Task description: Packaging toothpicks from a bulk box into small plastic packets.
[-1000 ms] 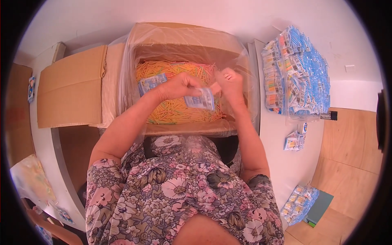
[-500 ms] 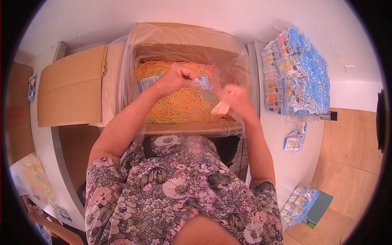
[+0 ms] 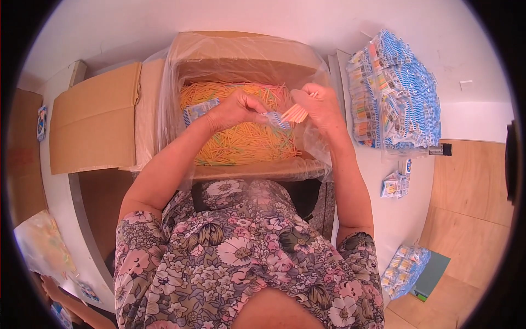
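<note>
The right hand [image 3: 323, 107] pinches a bundle of thin orange and yellow sticks [image 3: 296, 113]; the left hand [image 3: 236, 109] pinches a small clear blue-printed packet [image 3: 274, 119] just beside that grip — above the plastic-lined cardboard box [image 3: 164, 104]. Any misalignment would likely spill sticks back below.

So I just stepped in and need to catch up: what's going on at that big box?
A person in a flowered dress stands over a cardboard box lined with clear plastic and filled with thin yellow and orange sticks. The right hand holds a small bunch of sticks, and the left hand holds a small blue and white packet right at the bunch's end. On the table to the right lies a pile of filled packets.
</note>
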The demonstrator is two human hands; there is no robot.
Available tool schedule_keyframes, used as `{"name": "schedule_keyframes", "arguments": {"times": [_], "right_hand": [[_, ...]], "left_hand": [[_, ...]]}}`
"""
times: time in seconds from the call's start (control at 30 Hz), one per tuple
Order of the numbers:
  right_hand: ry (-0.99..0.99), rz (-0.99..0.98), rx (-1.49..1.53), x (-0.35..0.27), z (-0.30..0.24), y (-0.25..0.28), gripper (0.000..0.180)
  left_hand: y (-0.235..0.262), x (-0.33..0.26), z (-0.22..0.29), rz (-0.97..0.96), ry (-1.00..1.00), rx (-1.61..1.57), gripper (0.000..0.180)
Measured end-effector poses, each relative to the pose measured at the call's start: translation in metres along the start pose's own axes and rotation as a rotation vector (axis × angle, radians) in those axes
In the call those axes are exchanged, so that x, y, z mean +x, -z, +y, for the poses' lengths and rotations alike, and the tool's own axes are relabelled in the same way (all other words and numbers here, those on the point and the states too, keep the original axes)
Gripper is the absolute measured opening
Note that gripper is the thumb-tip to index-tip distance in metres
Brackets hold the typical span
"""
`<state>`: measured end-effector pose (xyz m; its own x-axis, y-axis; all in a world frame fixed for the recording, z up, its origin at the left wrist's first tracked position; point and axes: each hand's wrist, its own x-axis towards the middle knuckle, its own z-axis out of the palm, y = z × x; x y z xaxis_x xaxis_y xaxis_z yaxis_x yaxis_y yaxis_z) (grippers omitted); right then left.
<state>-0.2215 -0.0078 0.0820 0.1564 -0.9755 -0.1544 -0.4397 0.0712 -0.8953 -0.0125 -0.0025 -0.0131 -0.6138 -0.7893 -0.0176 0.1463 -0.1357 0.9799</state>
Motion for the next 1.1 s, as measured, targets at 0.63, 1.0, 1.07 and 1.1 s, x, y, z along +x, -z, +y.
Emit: {"name": "schedule_keyframes", "arguments": {"times": [0.63, 1.0, 1.07, 1.1], "right_hand": [[-0.012, -0.397, -0.289, -0.022, 0.043, 0.005, 0.018], [-0.095, -0.074, 0.062, 0.010, -0.020, -0.002, 0.022], [-0.036, -0.029, -0.013, 0.012, -0.018, -0.008, 0.024], [0.047, 0.013, -0.113, 0.013, -0.015, -0.011, 0.026]], "left_hand": [[0.008, -0.001, 0.005, 0.175, -0.083, -0.109, 0.010], [0.006, 0.001, 0.003, 0.087, -0.096, -0.047, 0.009], [0.005, 0.000, 0.003, 0.074, -0.102, -0.050, 0.009], [0.004, 0.001, 0.002, 0.090, -0.094, -0.044, 0.009]]}}
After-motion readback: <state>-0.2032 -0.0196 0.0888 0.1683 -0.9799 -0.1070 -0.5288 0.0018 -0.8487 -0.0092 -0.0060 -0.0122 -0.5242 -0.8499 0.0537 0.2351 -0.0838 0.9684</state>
